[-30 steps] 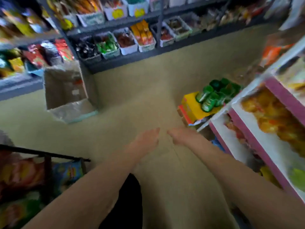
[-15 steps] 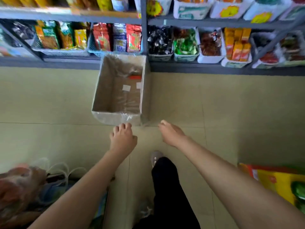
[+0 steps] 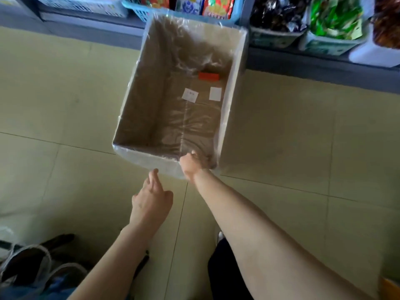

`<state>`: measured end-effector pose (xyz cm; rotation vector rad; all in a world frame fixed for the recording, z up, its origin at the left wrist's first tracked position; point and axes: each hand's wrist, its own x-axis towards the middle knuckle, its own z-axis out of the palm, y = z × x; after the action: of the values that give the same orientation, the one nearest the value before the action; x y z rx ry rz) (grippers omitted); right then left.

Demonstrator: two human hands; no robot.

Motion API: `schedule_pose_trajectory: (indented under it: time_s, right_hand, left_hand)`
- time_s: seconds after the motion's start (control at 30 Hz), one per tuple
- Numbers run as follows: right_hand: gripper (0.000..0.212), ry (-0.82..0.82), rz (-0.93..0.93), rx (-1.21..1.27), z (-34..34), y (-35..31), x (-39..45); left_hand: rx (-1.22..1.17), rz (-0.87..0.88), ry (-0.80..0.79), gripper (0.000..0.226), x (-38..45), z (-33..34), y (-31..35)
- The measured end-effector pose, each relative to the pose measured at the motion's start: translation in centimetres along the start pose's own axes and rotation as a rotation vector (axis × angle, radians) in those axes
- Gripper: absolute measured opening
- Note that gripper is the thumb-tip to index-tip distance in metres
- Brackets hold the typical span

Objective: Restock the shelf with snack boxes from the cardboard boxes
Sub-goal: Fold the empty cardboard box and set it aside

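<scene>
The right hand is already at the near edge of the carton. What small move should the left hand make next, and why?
Probably bring the left hand forward to grip the near rim of the cardboard box. The right hand already holds that rim near its right corner, while the left is just short of it, one finger extended.

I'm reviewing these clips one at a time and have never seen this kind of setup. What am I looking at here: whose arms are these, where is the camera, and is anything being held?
There is no machine here. A person wears one wide-angle camera on the head, which looks forward and down, so the two bare arms are their own. On the tiled floor stands an open cardboard box lined with clear plastic. It looks nearly empty: only a small red item and two white slips show at its bottom. The right hand grips the box's near rim, fingers curled over the edge. The left hand holds nothing; one finger points toward the box's near wall. Behind the box runs a low shelf with baskets of wrapped snacks.
</scene>
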<state>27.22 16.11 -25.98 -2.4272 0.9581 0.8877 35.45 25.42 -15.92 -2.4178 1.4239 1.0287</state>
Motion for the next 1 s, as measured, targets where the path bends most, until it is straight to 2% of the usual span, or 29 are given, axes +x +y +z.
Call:
schedule_pose_trajectory:
  time_s: [0.07, 0.1, 0.17, 0.23, 0.33, 0.37, 0.43, 0.5, 0.57, 0.63, 0.7, 0.77, 0.9, 1.0]
  right_hand:
    - [0.033, 0.039, 0.041, 0.172, -1.3, 0.5, -1.6]
    - [0.033, 0.044, 0.041, 0.167, -2.2, 1.1, -3.5]
    - [0.032, 0.116, 0.111, 0.278, -5.2, 3.2, -7.8]
    - [0.016, 0.165, 0.113, 0.309, -8.9, 5.0, -13.8]
    - [0.015, 0.190, 0.042, 0.265, -13.7, 5.8, -23.1]
    - [0.016, 0.175, 0.024, 0.266, -14.9, 5.6, -25.9]
    - [0.026, 0.160, 0.011, 0.238, -16.9, 4.7, -31.6]
    - [0.037, 0.159, 0.036, 0.197, -17.9, 3.7, -37.3]
    - [0.045, 0.154, 0.069, 0.198, -17.9, 2.4, -42.6]
    - [0.045, 0.125, 0.122, 0.215, -17.0, 0.4, -48.2]
    - [0.040, 0.119, 0.174, 0.213, -15.8, -2.4, -54.2]
    - [0.033, 0.163, 0.254, 0.176, -14.3, -5.3, -60.1]
    - [0.034, 0.380, 0.434, 0.020, -10.4, -10.3, -71.5]
    - [0.032, 0.471, 0.685, 0.152, -6.8, -15.3, -79.0]
  left_hand:
    - [0.175, 0.038, 0.053, 0.062, -0.4, 0.0, -0.2]
    - [0.253, 0.082, 0.085, 0.064, -1.1, -0.7, 0.2]
    - [0.377, 0.224, 0.163, 0.071, -2.2, -2.3, 1.4]
    - [0.441, 0.329, 0.254, 0.083, -4.4, -4.9, 3.7]
    - [0.587, 0.398, 0.174, 0.095, -9.1, -9.1, 8.1]
    - [0.594, 0.424, 0.172, 0.092, -11.1, -10.2, 9.4]
    - [0.559, 0.456, 0.162, 0.070, -14.7, -12.1, 11.5]
    - [0.510, 0.423, 0.074, 0.051, -18.9, -13.6, 12.7]
    - [0.453, 0.427, -0.073, 0.059, -23.4, -14.2, 13.0]
    - [0.461, 0.527, -0.244, 0.062, -28.8, -14.2, 13.5]
    - [0.536, 0.649, -0.358, 0.049, -34.9, -13.7, 13.9]
    - [0.552, 0.742, -0.383, 0.042, -40.8, -12.7, 14.4]
    - [0.458, 0.887, -0.449, 0.033, -52.2, -9.8, 15.6]
    - [0.349, 0.935, -0.507, 0.031, -59.8, -6.7, 15.7]
